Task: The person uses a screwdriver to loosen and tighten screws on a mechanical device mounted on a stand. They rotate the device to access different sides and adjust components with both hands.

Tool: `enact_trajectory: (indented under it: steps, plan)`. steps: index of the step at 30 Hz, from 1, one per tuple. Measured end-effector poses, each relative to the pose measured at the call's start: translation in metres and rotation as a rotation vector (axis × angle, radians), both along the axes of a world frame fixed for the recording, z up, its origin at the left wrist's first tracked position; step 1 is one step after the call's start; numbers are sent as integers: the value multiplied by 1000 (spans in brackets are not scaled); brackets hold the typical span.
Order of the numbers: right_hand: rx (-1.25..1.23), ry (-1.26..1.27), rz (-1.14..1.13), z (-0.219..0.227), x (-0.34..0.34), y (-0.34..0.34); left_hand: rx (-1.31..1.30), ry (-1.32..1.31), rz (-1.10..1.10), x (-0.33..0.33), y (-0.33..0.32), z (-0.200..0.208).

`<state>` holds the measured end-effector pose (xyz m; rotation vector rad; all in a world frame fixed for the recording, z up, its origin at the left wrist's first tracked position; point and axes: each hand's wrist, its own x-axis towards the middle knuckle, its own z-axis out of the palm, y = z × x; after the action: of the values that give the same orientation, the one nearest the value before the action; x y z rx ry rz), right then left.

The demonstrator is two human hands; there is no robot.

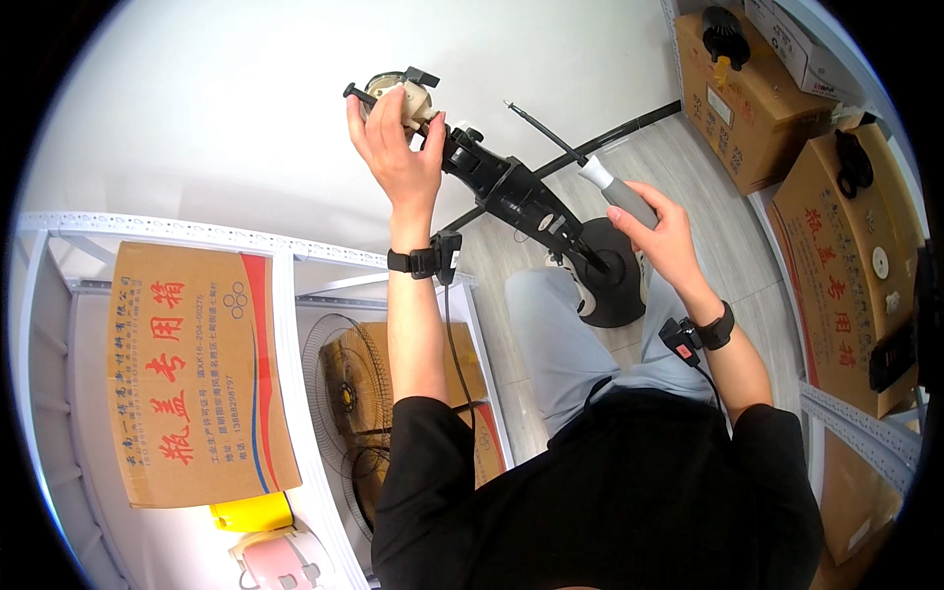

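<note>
A floor fan's black stand (521, 197) rises from a round dark base (618, 313) on the floor by my legs. At its top sits the bare fan motor (417, 100), with a cream-coloured housing and a black shaft sticking out to the left. My left hand (405, 162) is closed around this motor, thumb on the right side and fingers over the housing. In my right hand (669, 236) is a screwdriver (629, 200) with a grey and white handle. Its black shank points up and left, its tip apart from the motor.
On the left, a white shelf (305, 393) holds a cardboard box (197, 374), with wire fan grilles (344, 383) beside it. Shelving at right carries more boxes (757, 108), with black fan parts (854, 162) on top. A white wall (246, 118) stands behind the fan.
</note>
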<state>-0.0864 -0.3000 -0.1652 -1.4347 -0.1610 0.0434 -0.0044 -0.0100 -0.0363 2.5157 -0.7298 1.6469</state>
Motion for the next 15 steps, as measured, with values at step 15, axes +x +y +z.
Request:
enact_trajectory:
  steps: [15]
  plan:
    - [-2,-21,22,4,-4,5,-30,30,-27,-4,7,-2]
